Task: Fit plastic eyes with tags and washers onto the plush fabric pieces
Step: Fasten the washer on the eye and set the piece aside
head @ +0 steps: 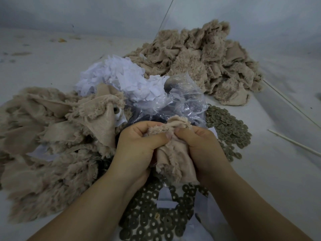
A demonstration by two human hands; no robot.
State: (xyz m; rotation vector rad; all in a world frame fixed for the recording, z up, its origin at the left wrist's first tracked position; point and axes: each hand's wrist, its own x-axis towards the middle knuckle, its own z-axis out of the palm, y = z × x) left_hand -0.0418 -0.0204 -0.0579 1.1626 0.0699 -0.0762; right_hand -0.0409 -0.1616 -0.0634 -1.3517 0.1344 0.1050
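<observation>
Both my hands grip one beige plush fabric piece [171,155] in front of me, bunched between them. My left hand [137,146] curls its fingers and thumb round the left side of it. My right hand [203,146] pinches the right side, thumb pressed into the fabric. Whatever lies inside the bunched fabric is hidden. Grey-green washers [152,218] are spread below my wrists, and more washers [229,131] lie to the right. A clear plastic bag [184,103] with dark eyes inside sits just beyond my hands. White tags [125,75] are heaped behind it.
A heap of beige plush pieces [43,145] lies at my left, one showing a fitted eye back [115,110]. A second plush pile [205,63] sits at the far right. Thin white sticks [295,145] lie on the pale work surface [278,171] at right.
</observation>
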